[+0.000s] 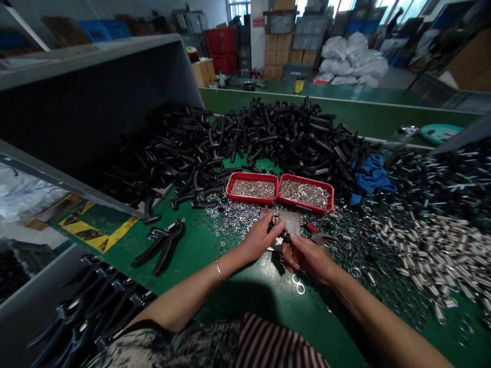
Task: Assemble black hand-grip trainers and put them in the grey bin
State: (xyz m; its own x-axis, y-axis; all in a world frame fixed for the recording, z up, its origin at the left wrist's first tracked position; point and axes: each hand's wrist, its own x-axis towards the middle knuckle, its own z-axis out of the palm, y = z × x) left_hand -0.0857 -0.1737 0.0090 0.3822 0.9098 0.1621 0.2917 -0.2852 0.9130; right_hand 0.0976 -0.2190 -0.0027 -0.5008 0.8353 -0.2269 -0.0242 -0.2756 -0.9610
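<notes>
Over the metal plate (293, 219), the left hand (263, 236) grips an upright metal cylinder (276, 218); the right hand (306, 255) is close beside it, its grip unclear. Steady, upright holding should help alignment.

landmark: heap of white sacks (355, 59), background. left of sacks: stacked cardboard boxes (284, 43); further left, white pillar (258, 53) bearing a red sign (259, 22), then red crates (220, 48); farthest left, blue crate (105, 30). in front of sacks, offset left: yellow container (299, 85), contents not discernible. well nearer than sacks: crumpled blue cloth (372, 174). nearer than sacks, offset right: round teal tray (428, 132), small items in it unidentifiable. far left of sacks, much nearer: yellow-black striped tape (82, 230).
</notes>
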